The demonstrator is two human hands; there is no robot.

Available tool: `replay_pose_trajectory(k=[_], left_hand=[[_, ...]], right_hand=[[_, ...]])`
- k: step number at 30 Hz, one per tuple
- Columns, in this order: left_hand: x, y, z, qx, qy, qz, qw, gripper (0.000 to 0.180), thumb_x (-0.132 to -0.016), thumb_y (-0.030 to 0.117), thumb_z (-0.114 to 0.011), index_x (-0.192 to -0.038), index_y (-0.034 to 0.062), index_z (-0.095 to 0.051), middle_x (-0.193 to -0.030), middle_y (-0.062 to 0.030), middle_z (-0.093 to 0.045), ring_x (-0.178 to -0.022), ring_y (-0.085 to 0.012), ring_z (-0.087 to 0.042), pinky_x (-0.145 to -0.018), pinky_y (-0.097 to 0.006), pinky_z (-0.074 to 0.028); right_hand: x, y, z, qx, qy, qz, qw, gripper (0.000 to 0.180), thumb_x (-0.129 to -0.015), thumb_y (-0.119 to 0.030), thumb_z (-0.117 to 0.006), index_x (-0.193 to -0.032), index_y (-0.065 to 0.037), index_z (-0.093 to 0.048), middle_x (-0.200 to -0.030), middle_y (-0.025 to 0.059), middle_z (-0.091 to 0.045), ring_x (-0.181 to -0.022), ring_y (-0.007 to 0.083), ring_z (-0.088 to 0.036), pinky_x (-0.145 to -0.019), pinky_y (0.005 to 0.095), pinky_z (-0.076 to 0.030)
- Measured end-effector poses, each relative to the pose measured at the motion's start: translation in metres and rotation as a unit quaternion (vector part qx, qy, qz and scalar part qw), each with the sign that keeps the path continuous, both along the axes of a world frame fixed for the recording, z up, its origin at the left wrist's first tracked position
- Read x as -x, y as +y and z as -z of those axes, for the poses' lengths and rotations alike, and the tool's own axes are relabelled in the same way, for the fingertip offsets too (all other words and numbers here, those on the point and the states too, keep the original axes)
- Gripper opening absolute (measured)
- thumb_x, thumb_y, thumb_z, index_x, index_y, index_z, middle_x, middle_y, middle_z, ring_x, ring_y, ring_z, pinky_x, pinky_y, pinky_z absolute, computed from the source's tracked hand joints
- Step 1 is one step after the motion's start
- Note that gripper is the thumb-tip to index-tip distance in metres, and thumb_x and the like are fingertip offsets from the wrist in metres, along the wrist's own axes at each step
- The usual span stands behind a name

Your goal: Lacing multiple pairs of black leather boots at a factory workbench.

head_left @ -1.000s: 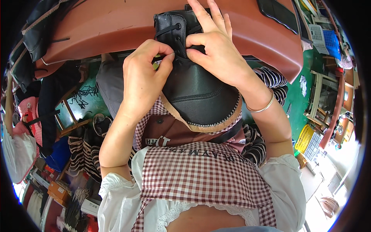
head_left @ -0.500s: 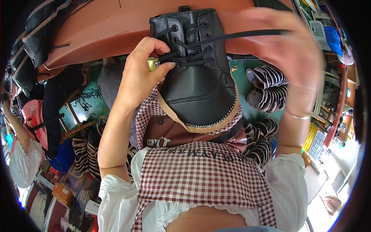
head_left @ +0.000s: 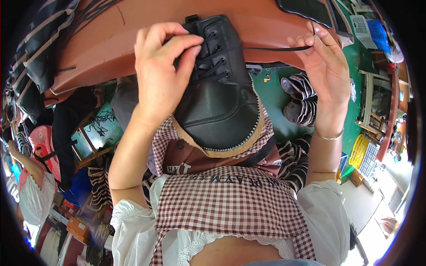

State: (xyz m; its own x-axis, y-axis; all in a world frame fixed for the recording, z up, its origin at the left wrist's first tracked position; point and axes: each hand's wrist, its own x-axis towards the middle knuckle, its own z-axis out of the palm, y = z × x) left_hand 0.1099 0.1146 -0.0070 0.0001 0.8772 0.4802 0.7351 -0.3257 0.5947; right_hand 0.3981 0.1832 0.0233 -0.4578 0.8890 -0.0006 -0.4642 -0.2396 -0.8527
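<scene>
Brown, smooth covering on the table [head_left: 142,26] spans the field behind the fingers of both hands. At the left hand [head_left: 160,73], thumb and index finger nearly meet over the lacing of a black boot upper [head_left: 213,104]; whether they clamp on anything cannot be told. At the right hand [head_left: 330,71], thumb and fingers are clamped on a black lace [head_left: 275,49], which runs nearly straight from the upper; its short end rises above them. The upper lies beneath and to the right of the left fingers, well left of the right fingers, with its toe toward the wearer and a zigzag-stitched tan edge [head_left: 220,154]. Below the right fingers, a bracelet [head_left: 330,138] rings the wrist. Below both sets of fingers hangs a checked apron [head_left: 230,199]. Above the right fingers, a flat black piece [head_left: 306,9] rests on the table. Below and left of the right fingers, pale-edged stacked pieces [head_left: 304,111] stand on the green floor [head_left: 270,99]. Well left of the left fingers lie further black uppers [head_left: 42,57]. Farthest out, a blue crate [head_left: 379,35] and a yellow basket [head_left: 357,150] appear right of the right fingers; another person's white sleeve [head_left: 37,201] appears at far left.
</scene>
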Motion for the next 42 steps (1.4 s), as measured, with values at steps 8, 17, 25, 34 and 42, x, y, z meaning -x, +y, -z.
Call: replay_pose_trajectory(k=[8, 17, 25, 34, 42], left_hand=[[-0.003, 0.029, -0.012, 0.114, -0.010, 0.042, 0.993, 0.018, -0.069, 0.002, -0.072, -0.085, 0.0091, -0.066, -0.105, -0.0016, -0.059, -0.109, -0.0257, -0.048, -0.098, -0.039, -0.032], [-0.013, 0.013, -0.007, 0.060, 0.086, 0.046, 0.993, 0.014, -0.067, 0.006, -0.075, -0.076, 0.0123, -0.065, -0.123, -0.0028, -0.051, -0.124, -0.0340, -0.038, -0.103, -0.048, -0.025], [-0.017, 0.019, -0.007, 0.067, 0.098, 0.079, 0.990, 0.014, -0.069, 0.005, -0.072, -0.080, 0.0100, -0.067, -0.130, -0.0035, -0.050, -0.130, -0.0374, -0.033, -0.107, -0.051, -0.022], [-0.014, 0.023, -0.023, 0.067, 0.160, 0.076, 0.982, 0.012, -0.065, 0.002, -0.069, -0.073, 0.0077, -0.063, -0.129, -0.0048, -0.052, -0.130, -0.0368, -0.034, -0.107, -0.054, -0.021], [0.222, -0.053, -0.110, 0.067, 0.493, -0.206, 0.843, 0.003, -0.073, 0.005, -0.063, -0.075, 0.0062, -0.064, -0.124, -0.0105, -0.059, -0.119, -0.0320, -0.049, -0.101, -0.043, -0.037]], right_hand=[[0.054, -0.025, 0.010, -0.146, -0.354, 0.062, 0.922, 0.006, -0.081, -0.004, -0.067, -0.086, 0.000, -0.067, -0.078, 0.0041, -0.063, -0.072, 0.0135, -0.062, -0.058, 0.0255, -0.048], [0.094, -0.035, 0.042, -0.365, -0.387, 0.185, 0.826, 0.011, -0.066, 0.000, -0.069, -0.074, -0.004, -0.062, -0.076, 0.0067, -0.056, -0.067, 0.0263, -0.059, -0.058, 0.0358, -0.048], [0.098, -0.027, 0.041, -0.414, -0.451, 0.178, 0.770, 0.010, -0.067, -0.004, -0.069, -0.071, -0.005, -0.060, -0.075, 0.0066, -0.056, -0.069, 0.0267, -0.060, -0.059, 0.0377, -0.048], [0.093, -0.013, 0.039, -0.323, -0.417, 0.053, 0.848, 0.017, -0.075, -0.012, -0.071, -0.081, -0.001, -0.060, -0.076, 0.0113, -0.062, -0.070, 0.0318, -0.062, -0.066, 0.0406, -0.048], [0.067, -0.017, 0.043, -0.244, -0.374, 0.074, 0.891, 0.016, -0.080, -0.009, -0.069, -0.092, 0.000, -0.062, -0.083, 0.0081, -0.060, -0.072, 0.0177, -0.060, -0.069, 0.0291, -0.050]])
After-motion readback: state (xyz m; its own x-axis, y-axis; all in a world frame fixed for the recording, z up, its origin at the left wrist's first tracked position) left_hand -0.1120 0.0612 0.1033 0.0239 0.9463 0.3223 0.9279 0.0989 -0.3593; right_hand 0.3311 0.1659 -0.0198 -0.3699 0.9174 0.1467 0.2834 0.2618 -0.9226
